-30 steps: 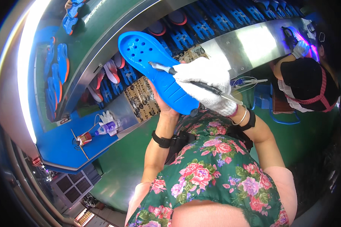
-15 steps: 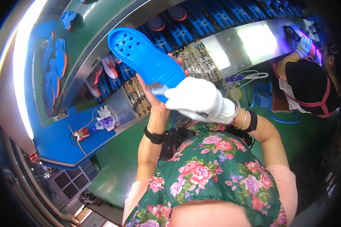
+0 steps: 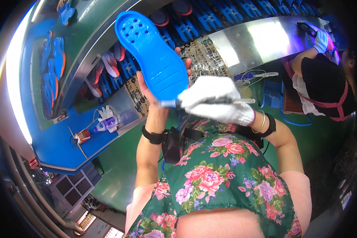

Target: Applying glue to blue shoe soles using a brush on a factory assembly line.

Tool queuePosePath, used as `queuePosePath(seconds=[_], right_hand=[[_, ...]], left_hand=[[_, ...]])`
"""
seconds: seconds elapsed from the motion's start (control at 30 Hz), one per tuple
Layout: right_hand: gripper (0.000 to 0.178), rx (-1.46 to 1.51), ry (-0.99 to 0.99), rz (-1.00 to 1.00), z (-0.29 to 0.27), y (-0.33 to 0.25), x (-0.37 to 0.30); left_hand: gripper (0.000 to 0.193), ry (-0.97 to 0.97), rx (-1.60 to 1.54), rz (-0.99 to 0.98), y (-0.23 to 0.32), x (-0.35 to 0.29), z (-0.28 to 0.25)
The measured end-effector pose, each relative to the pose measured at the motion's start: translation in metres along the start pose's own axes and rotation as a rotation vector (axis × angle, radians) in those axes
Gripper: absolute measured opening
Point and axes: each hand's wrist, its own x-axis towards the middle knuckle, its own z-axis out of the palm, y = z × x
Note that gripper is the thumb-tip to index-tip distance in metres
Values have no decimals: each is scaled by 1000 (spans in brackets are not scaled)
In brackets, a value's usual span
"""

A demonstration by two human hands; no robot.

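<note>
A bright blue shoe sole point(image 3: 156, 59) is held up before me, its wide end with several small holes pointing away. Wet, shiny streaks show on its surface. My bare left hand point(image 3: 149, 93) grips it from beneath, thumb along the left edge and fingertips showing past the right edge. In a white glove, my right hand point(image 3: 214, 99) is closed round the thin dark handle of a brush point(image 3: 177, 104). The brush's pale, motion-blurred head lies at the sole's near end; whether it touches cannot be made out.
A conveyor point(image 3: 210, 20) with blue racks runs along the back. More blue soles point(image 3: 58, 57) lie on a green surface at left. The blue side table point(image 3: 55, 144) holds a bottle point(image 3: 107, 123), a red cup point(image 3: 82, 136) and a glove. A co-worker point(image 3: 321, 75) works at far right.
The sole has shifted slightly away from me and turned a little more upright. My right hand with the brush has moved down from the sole's face to its near end.
</note>
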Motion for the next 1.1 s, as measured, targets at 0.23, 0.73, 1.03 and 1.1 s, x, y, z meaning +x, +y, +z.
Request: queuePosePath(seconds=[0.23,0.73,1.03,1.1], right_hand=[[22,-264,-195,-208,4,-7,-15],[11,169,-134,73,-9,-2,-7],[31,-268,-224,-272,-2,-3,-19],[28,-156,-277,-199,-10,-12,-14]], left_hand=[[114,44,81,43,10,5,-8],[99,-63,108,-175,33,7,-6],[103,120,240,-241,44,10,6],[104,160,270,-218,48,10,-3]])
